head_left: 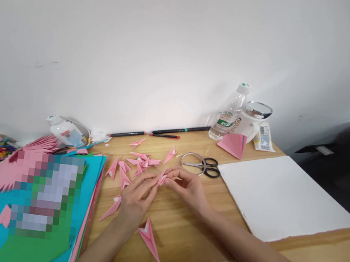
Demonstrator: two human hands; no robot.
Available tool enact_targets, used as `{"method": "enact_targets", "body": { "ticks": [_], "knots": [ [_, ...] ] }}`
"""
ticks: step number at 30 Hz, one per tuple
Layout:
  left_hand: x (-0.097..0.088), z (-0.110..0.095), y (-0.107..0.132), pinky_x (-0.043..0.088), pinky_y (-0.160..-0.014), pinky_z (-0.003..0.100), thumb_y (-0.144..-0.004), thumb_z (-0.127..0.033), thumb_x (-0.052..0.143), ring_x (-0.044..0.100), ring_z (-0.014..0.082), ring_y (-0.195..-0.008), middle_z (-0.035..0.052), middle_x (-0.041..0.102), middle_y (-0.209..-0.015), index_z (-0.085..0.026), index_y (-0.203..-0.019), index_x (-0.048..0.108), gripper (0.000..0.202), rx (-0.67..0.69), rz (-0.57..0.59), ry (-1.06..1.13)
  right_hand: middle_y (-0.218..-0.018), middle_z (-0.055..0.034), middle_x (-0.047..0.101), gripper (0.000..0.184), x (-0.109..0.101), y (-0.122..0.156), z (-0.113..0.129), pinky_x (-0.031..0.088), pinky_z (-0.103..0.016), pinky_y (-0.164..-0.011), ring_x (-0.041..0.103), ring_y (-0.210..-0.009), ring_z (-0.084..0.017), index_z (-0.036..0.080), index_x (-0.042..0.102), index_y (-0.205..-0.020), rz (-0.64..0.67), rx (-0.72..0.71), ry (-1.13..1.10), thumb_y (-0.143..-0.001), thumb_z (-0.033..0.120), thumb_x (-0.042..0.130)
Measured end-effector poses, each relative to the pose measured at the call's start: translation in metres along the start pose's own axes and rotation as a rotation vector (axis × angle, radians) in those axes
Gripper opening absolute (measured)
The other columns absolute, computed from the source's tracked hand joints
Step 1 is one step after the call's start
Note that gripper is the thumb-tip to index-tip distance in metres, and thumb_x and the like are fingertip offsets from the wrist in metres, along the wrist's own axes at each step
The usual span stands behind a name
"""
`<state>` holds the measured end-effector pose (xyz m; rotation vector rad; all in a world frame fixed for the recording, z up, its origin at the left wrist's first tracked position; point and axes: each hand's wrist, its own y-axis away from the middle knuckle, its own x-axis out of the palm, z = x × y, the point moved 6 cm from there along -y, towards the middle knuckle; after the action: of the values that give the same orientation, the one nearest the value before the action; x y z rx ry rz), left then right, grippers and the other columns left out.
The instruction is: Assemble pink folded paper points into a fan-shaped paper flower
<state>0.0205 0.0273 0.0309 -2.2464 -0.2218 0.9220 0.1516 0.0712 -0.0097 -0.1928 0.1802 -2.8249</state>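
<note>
Scissors (209,167) near right hand (189,189), bottle (227,117) beside mug (243,123), pens (168,130) along wall (170,62)

On the table (193,239), scissors (207,166) lie between paper pieces (143,160) and a sheet (284,199), before the bottle (225,122).

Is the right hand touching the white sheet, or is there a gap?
Apart: the head view shows wooden table between the right hand and the white sheet.

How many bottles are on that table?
2. A white bottle is at the back left, and a clear bottle stands at the back right, beside the white mug. Others may be hidden.
</note>
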Motion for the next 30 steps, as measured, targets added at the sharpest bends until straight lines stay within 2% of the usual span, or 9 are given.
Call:
{"method": "enact_targets", "body": {
  "ticks": [13, 20, 27, 30],
  "knots": [
    [0.0, -0.002, -0.001, 0.054, -0.072, 0.027, -0.079, -0.012, 0.051, 0.065, 0.0162, -0.08, 0.0051, 0.067, -0.086, -0.02, -0.084, 0.066, 0.017, -0.022, 0.033, -0.003, -0.089, -0.0057, 0.061, 0.019, 0.002, 0.001, 0.001, 0.047, -0.027, -0.068, 0.056, -0.085, -0.018, 0.019, 0.066, -0.075, 0.076, -0.028, 0.056, -0.077, 0.038, 0.062],
    [-0.001, -0.006, -0.002, 0.054, -0.071, 0.026, -0.078, -0.01, 0.053, 0.065, 0.0155, -0.077, 0.005, 0.068, -0.083, -0.019, -0.084, 0.066, 0.017, 0.016, 0.031, -0.031, -0.087, -0.0058, 0.059, 0.017, 0.004, 0.001, 0.006, 0.047, -0.026, -0.065, 0.055, -0.084, -0.017, 0.019, 0.063, -0.075, 0.094, -0.069, 0.079, -0.081, 0.034, 0.057],
    [0.0, 0.0, -0.001, 0.054, -0.071, 0.029, -0.075, -0.015, 0.057, 0.065, 0.0174, -0.076, 0.0044, 0.07, -0.082, -0.021, -0.082, 0.067, 0.014, -0.095, 0.008, 0.017, -0.077, -0.0029, 0.06, 0.018, -0.001, -0.001, -0.002, 0.045, -0.025, -0.063, 0.055, -0.072, -0.014, 0.018, 0.06, -0.073, 0.002, -0.031, 0.057, -0.075, 0.035, 0.062],
    [0.001, -0.001, -0.002, 0.053, -0.069, 0.028, -0.075, -0.015, 0.056, 0.065, 0.0172, -0.075, 0.0045, 0.07, -0.081, -0.021, -0.081, 0.067, 0.013, -0.101, 0.016, 0.04, -0.076, -0.0023, 0.059, 0.019, 0.0, -0.001, -0.004, 0.046, -0.025, -0.063, 0.056, -0.071, -0.014, 0.018, 0.06, -0.075, -0.006, -0.005, 0.021, -0.072, 0.036, 0.065]
  ]
}}
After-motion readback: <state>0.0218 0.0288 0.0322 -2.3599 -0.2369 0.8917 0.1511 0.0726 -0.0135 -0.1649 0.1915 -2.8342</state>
